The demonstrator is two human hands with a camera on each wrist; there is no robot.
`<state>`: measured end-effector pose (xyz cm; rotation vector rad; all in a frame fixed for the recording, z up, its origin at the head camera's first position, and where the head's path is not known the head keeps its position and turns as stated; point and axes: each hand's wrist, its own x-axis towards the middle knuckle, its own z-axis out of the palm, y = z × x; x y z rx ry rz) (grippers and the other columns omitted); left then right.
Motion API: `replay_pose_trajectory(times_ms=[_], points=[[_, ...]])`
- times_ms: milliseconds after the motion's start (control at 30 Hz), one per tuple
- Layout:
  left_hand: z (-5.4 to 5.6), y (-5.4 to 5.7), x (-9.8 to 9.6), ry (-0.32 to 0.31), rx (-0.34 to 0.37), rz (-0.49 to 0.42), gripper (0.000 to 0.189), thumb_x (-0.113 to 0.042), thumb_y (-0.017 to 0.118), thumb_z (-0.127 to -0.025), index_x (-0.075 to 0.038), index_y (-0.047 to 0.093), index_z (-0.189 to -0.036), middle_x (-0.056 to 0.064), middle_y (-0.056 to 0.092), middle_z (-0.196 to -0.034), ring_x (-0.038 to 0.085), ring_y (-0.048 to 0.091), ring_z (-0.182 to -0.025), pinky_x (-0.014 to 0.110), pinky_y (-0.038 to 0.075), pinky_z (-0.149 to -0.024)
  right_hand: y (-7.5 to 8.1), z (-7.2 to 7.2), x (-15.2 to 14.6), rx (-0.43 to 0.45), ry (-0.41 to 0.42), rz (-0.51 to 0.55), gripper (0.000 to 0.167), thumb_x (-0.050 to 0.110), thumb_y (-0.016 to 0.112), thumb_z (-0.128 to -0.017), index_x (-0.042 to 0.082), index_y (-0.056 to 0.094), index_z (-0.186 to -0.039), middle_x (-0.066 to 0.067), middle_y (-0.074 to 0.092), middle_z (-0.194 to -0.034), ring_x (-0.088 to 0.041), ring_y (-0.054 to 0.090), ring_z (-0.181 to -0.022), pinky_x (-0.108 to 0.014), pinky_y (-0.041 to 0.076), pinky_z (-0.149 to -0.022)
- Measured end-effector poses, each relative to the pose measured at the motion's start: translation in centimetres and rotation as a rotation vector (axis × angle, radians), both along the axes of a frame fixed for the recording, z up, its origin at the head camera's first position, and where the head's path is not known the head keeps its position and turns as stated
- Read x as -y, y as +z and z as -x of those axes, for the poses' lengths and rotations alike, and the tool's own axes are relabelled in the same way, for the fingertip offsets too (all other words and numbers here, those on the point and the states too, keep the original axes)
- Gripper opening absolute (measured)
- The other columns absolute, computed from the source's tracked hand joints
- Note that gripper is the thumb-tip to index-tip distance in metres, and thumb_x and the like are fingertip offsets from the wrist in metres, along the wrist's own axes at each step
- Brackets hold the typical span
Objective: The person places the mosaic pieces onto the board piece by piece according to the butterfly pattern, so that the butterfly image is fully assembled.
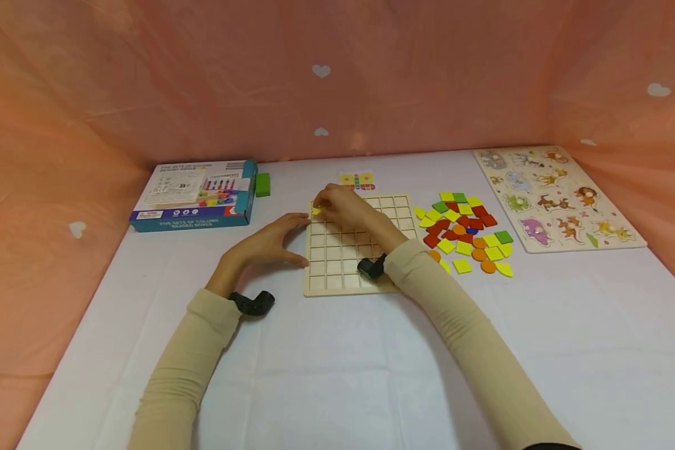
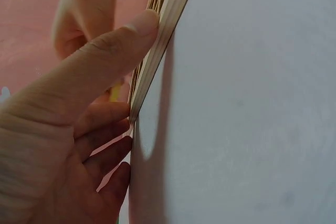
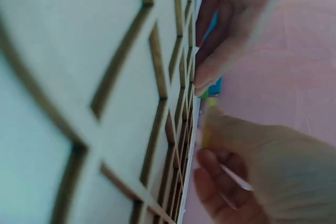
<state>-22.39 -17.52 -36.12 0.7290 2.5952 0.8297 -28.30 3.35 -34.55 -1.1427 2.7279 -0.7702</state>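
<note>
A wooden grid board [image 1: 334,267] lies flat on the table. My left hand [image 1: 270,242] rests against its left side, thumb and fingertips spread along the edge; in the left wrist view the thumb [image 2: 113,48] touches the board's rim. Over the far left corner of the board, my right hand [image 1: 344,205] pinches a small yellow tile [image 1: 316,211]. The right wrist view shows that yellow tile [image 3: 211,102] between thumb and fingers, partly hidden; its exact shape cannot be told.
Loose yellow, red, orange and green tiles [image 1: 463,248] are scattered right of the board. A patterned picture card [image 1: 357,181] lies behind it. At far left sits a blue box [image 1: 202,222] beside a green block [image 1: 263,185]. An animal puzzle board [image 1: 562,200] lies at far right.
</note>
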Motion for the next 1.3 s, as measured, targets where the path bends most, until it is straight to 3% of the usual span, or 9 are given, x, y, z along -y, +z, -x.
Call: replay_pose_trajectory(times_ms=[167,400,900,1100,1200,1300], points=[[0.1,0.1,-0.1,0.001,0.001,0.016,0.091,-0.039,0.079,-0.072,-0.006,0.033,-0.144,0.011,0.025,-0.151,0.027,0.020,-0.140,0.045,0.018,-0.114,-1.0,0.4,-0.3,-0.029,0.042,0.024,0.023,0.014,0.065,-0.088,0.001,0.066,-0.106,-0.011,0.062,-0.102,-0.022,0.056,-0.092,-0.031,0.047,-0.082],[0.0,0.2,-0.1,-0.001,-0.013,0.023,0.092,-0.040,0.079,-0.072,-0.006,0.032,-0.144,0.012,0.025,-0.151,0.028,0.020,-0.140,0.045,0.018,-0.114,-1.3,0.5,-0.3,-0.034,0.098,0.052,0.023,0.012,0.066,-0.087,-0.001,0.067,-0.106,-0.012,0.062,-0.104,-0.022,0.055,-0.096,-0.031,0.046,-0.085],[-0.2,0.2,-0.1,0.009,-0.008,0.026,0.092,-0.041,0.079,-0.072,-0.006,0.033,-0.143,0.012,0.026,-0.151,0.028,0.021,-0.139,0.046,0.019,-0.113,-1.3,0.5,-0.2,-0.011,0.082,0.006,0.023,0.010,0.062,-0.090,0.000,0.065,-0.110,-0.012,0.060,-0.107,-0.022,0.054,-0.098,-0.031,0.045,-0.087],[-0.2,0.0,-0.1,0.002,-0.012,0.025,0.092,-0.040,0.079,-0.072,-0.006,0.033,-0.144,0.011,0.025,-0.151,0.028,0.020,-0.140,0.045,0.018,-0.114,0.9,0.5,-2.1,0.047,0.115,0.062,0.034,0.010,0.062,-0.089,-0.003,0.057,-0.120,-0.018,0.057,-0.111,-0.029,0.055,-0.100,-0.035,0.048,-0.086],[-0.1,-0.1,-0.1,0.002,-0.011,0.026,0.091,-0.040,0.079,-0.072,-0.007,0.033,-0.144,0.010,0.024,-0.152,0.026,0.019,-0.140,0.044,0.017,-0.114,2.9,0.7,-4.7,0.077,0.108,0.113,0.028,0.006,0.063,-0.088,-0.004,0.060,-0.114,-0.020,0.058,-0.112,-0.033,0.055,-0.103,-0.038,0.049,-0.088],[-0.1,-0.1,-0.2,0.009,-0.009,0.027,0.091,-0.038,0.079,-0.072,-0.007,0.033,-0.144,0.010,0.024,-0.152,0.026,0.019,-0.140,0.043,0.017,-0.114,4.1,1.0,-8.3,0.114,0.047,0.155,0.024,0.003,0.063,-0.087,-0.004,0.063,-0.110,-0.019,0.060,-0.112,-0.034,0.057,-0.103,-0.040,0.048,-0.090]])
